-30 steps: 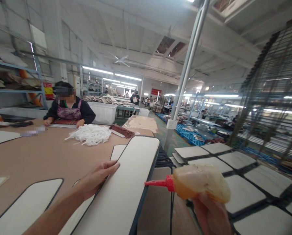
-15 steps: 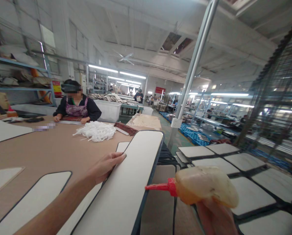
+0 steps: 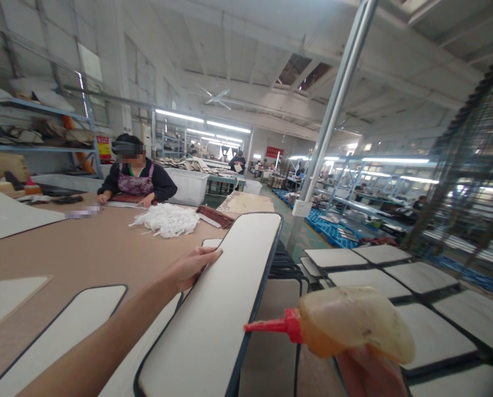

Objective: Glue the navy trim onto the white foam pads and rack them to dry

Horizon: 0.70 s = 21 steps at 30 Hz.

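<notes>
My left hand [image 3: 197,267] grips the left edge of a long cream panel [image 3: 217,298] with rounded corners and a dark border, thumb on its face. The panel is held tilted above the table. In my right hand [image 3: 368,372] is a squeeze bottle [image 3: 349,322] of amber liquid, lying sideways with its red nozzle [image 3: 271,325] pointing left. The nozzle's tip is at the panel's right edge; whether it touches I cannot tell. Most of my right hand's fingers are hidden behind the bottle.
Similar panels [image 3: 64,336] lie on the brown table [image 3: 93,251]. A heap of white strips [image 3: 166,220] sits near a co-worker [image 3: 134,176] across the table. Stacked dark-edged panels [image 3: 420,278] stand at the right, near a metal post [image 3: 333,105].
The held panel's lower end has come up into view. The nozzle tip sits slightly lower along the panel's right edge. The whole view has shifted slightly.
</notes>
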{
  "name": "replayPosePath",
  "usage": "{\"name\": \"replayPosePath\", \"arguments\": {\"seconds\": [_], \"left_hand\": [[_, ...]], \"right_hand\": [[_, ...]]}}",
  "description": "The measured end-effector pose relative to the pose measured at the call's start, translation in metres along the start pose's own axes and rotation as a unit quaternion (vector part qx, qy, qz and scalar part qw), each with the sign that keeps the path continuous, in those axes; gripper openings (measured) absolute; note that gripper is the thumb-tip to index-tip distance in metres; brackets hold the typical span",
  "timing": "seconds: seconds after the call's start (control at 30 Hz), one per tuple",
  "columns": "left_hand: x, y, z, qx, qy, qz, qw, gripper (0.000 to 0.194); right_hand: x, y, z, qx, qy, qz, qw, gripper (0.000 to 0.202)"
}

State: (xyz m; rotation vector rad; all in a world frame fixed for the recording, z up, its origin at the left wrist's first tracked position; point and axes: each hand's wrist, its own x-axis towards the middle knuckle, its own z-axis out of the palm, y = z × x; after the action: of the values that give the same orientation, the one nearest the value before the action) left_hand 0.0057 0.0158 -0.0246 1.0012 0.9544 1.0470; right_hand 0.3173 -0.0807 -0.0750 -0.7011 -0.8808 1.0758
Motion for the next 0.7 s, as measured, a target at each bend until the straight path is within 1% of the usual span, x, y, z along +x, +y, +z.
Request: {"name": "replayPosePath", "arguments": {"seconds": [0.13, 0.23, 0.33, 0.4, 0.47, 0.6, 0.7], "left_hand": [[0.005, 0.002, -0.001, -0.006, -0.001, 0.002, 1.0, 0.046], [0.009, 0.003, -0.002, -0.01, 0.002, 0.003, 1.0, 0.04], [0.011, 0.004, -0.002, -0.011, 0.007, 0.007, 1.0, 0.036], [0.012, 0.005, -0.002, -0.012, 0.012, 0.011, 1.0, 0.034], [0.013, 0.006, -0.002, -0.011, 0.017, 0.012, 1.0, 0.032], [0.015, 0.008, -0.002, -0.009, 0.021, 0.012, 1.0, 0.031], [0.016, 0.009, -0.003, -0.008, 0.027, 0.012, 1.0, 0.029]], "right_hand": [[0.002, 0.006, -0.013, -0.012, -0.019, 0.015, 1.0, 0.03], [0.001, 0.007, -0.012, -0.003, -0.017, 0.019, 1.0, 0.034], [-0.002, 0.007, -0.009, 0.015, 0.0, 0.026, 1.0, 0.045], [-0.004, 0.007, -0.01, 0.022, 0.002, 0.031, 0.999, 0.048], [-0.004, 0.008, -0.013, 0.018, -0.003, 0.04, 0.999, 0.047], [-0.002, 0.009, -0.021, -0.025, -0.026, 0.057, 0.998, 0.045], [-0.005, 0.01, -0.02, -0.032, -0.029, 0.072, 0.997, 0.046]]}}
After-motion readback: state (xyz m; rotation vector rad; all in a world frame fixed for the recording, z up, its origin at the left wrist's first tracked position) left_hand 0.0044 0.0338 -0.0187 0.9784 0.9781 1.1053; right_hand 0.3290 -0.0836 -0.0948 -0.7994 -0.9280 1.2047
